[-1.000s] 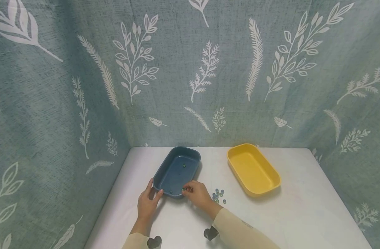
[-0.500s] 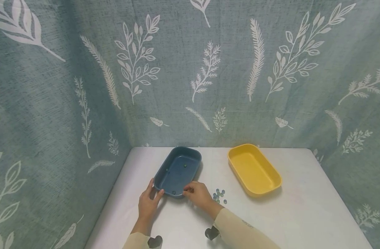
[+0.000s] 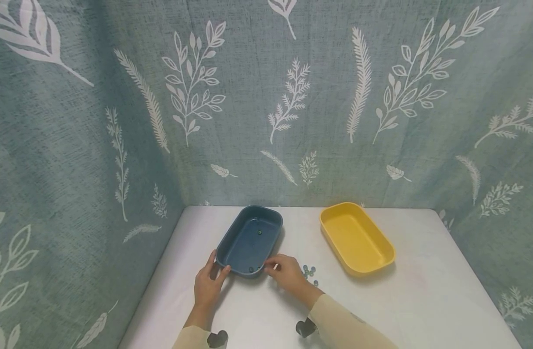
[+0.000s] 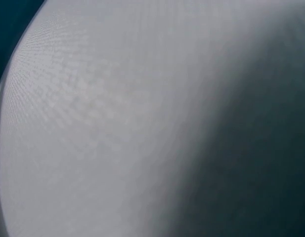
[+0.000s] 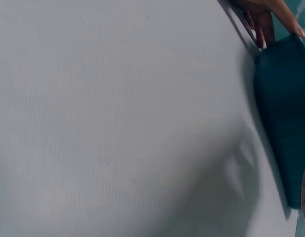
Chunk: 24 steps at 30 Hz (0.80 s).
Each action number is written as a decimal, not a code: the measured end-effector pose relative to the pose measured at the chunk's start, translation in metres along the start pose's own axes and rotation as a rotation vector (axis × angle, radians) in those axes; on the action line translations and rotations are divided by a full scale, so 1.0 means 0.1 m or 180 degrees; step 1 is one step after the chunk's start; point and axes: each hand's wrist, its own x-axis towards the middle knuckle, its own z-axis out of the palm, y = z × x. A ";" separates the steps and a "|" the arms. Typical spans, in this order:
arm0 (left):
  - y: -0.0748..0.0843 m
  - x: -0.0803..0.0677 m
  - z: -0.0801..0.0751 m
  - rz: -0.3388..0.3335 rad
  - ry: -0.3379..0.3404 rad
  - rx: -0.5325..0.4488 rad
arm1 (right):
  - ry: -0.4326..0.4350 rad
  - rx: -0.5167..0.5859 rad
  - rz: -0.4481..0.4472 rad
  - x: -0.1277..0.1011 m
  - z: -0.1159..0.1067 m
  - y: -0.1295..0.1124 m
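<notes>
A dark blue tray (image 3: pixel 249 241) lies on the white table (image 3: pixel 258 310) with two small beads inside, one near its far end (image 3: pixel 259 232) and one by its near wall (image 3: pixel 250 268). My left hand (image 3: pixel 217 265) grips the tray's near-left corner, thumb on the near rim. Its fingers (image 5: pixel 263 19) also show in the right wrist view beside the tray (image 5: pixel 285 123). My right hand (image 3: pixel 273 265) hovers at the tray's near-right corner, fingers loosely curled, with nothing visible between them. A small pile of blue-green beads (image 3: pixel 310 271) lies just right of that hand.
A yellow tray (image 3: pixel 355 237) with nothing in it sits to the right of the beads. Teal leaf-print fabric (image 3: pixel 292 106) walls the table at the back and both sides. The left wrist view is a blur of white table (image 4: pixel 93 123) and dark shadow.
A bead pinched in my right hand a second ago now lies inside the blue tray by its near wall. That hand has drawn back slightly to the right. My left hand has stayed put.
</notes>
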 end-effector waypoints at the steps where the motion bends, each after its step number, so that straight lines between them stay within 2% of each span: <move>1: 0.00 0.00 0.00 0.0007 0.0002 0.0013 | 0.0021 0.0016 0.0009 -0.01 -0.03 0.01; 10: -0.01 0.00 -0.02 0.0086 0.0000 -0.0001 | 0.0433 -0.0048 0.0078 -0.12 -0.36 0.26; 18: -0.04 0.00 0.01 0.0061 -0.0045 -0.0026 | 0.0705 0.0003 0.0432 -0.25 -0.53 0.57; 24: -0.01 0.00 0.00 0.0038 -0.0003 0.0030 | 0.0718 0.0009 0.0701 -0.37 -0.56 0.76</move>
